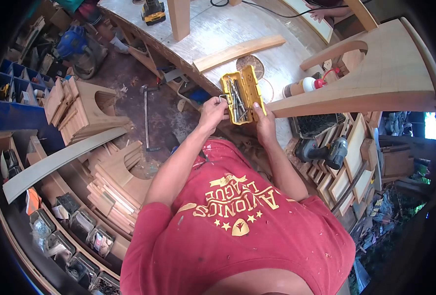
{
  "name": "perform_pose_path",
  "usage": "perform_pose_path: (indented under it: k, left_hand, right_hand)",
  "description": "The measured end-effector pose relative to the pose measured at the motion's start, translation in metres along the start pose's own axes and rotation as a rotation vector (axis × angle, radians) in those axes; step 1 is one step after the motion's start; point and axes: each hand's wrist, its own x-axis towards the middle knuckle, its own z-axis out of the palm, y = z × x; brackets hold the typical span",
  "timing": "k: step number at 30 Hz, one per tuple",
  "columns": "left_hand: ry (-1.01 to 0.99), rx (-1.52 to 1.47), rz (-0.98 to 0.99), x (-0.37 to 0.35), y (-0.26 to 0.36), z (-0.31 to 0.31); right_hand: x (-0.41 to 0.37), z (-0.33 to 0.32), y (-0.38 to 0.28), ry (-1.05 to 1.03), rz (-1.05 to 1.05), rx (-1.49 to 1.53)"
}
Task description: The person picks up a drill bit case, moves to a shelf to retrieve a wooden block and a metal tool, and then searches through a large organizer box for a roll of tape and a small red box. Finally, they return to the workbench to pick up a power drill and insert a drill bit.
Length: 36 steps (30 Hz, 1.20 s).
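By the scuffed tabletop [205, 37], the curled left hand [213, 113] pinches bent wire [221, 97]; right hand [265, 123] clasps a yellow case [251, 89].

From head height, I look forward and steeply down through one wide, round-edged view: shirt [242, 211] closest, left hand [212, 114] and right hand [265, 125] farther, table [213, 32] beyond.

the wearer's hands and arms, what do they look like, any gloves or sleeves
The left hand and right hand are ungloved; no watch or bracelet shows. The forearms are bare below short red sleeves of a T-shirt printed in yellow.
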Motion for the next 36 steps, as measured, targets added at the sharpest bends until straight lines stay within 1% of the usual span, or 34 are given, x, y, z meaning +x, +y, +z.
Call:
perform_pose_path:
  k: [4, 5, 8, 9, 12, 14, 16, 17, 20, 21, 24, 25, 27, 28, 30, 31, 32, 34, 36]
  left_hand:
    - [-0.002, 0.028, 0.001, 0.000, 0.003, 0.002]
    - [-0.004, 0.054, 0.023, 0.006, -0.006, -0.003]
    - [0.331, 0.559, 0.578, -0.021, -0.002, 0.017]
    - [0.270, 0.585, 0.819, -0.025, 0.005, 0.020]
    - [0.019, 1.020, 1.090, -0.033, 0.025, 0.021]
    - [-0.018, 1.100, 1.140, -0.014, 0.008, 0.022]
    - [-0.034, 1.188, 1.191, 0.001, 0.004, 0.024]
    - [-0.036, 1.154, 1.147, 0.008, 0.002, 0.022]
    - [0.271, 1.099, 1.063, 0.013, 0.019, 0.024]
    - [0.287, 1.112, 1.039, 0.015, 0.024, 0.022]
    - [0.237, 0.859, 0.983, 0.021, 0.025, 0.009]
    - [0.315, 0.717, 0.819, 0.017, 0.020, 0.009]
    - [0.070, 0.295, 0.214, 0.010, 0.018, 0.001]
    - [-0.044, 0.079, -0.084, 0.005, 0.019, -0.003]
    - [-0.078, -0.060, -0.108, -0.005, 0.008, -0.001]
    - [-0.094, -0.080, -0.118, -0.003, 0.007, -0.001]
    - [-0.152, -0.212, -0.227, 0.002, 0.011, -0.005]
    - [-0.164, -0.318, -0.298, 0.003, 0.012, -0.010]
    - [-0.109, -0.358, -0.285, 0.001, 0.011, -0.009]
  right_hand:
    - [-0.004, 0.004, -0.011, 0.019, 0.063, 0.049]
    - [-0.006, 0.005, -0.012, 0.020, 0.072, 0.061]
    - [-0.008, 0.008, -0.014, 0.014, 0.062, -0.056]
    - [-0.004, 0.007, -0.015, 0.011, 0.055, -0.062]
    - [-0.007, 0.011, -0.015, 0.007, 0.044, -0.076]
    - [-0.008, 0.012, -0.019, 0.011, 0.041, -0.085]
    - [-0.006, 0.008, -0.012, 0.003, 0.046, -0.095]
    - [-0.006, 0.006, -0.010, 0.006, 0.041, -0.102]
    - [-0.006, 0.007, -0.008, 0.016, 0.020, -0.127]
    - [-0.007, 0.009, -0.009, 0.007, -0.001, -0.137]
    - [-0.009, 0.010, -0.014, -0.014, -0.089, -0.172]
    - [-0.010, 0.009, -0.012, -0.015, -0.133, -0.186]
    - [-0.013, 0.008, -0.007, -0.051, -0.183, -0.210]
    - [-0.014, 0.008, -0.007, -0.063, -0.317, -0.430]
    - [-0.019, 0.011, -0.008, -0.088, -0.587, -0.862]
    - [-0.026, 0.018, -0.010, -0.100, -0.608, -0.940]
    - [-0.034, 0.025, -0.011, -0.082, -0.561, -1.079]
    - [-0.034, 0.029, -0.013, -0.073, -0.507, -1.138]
    - [-0.022, 0.028, -0.014, -0.046, -0.388, -1.178]
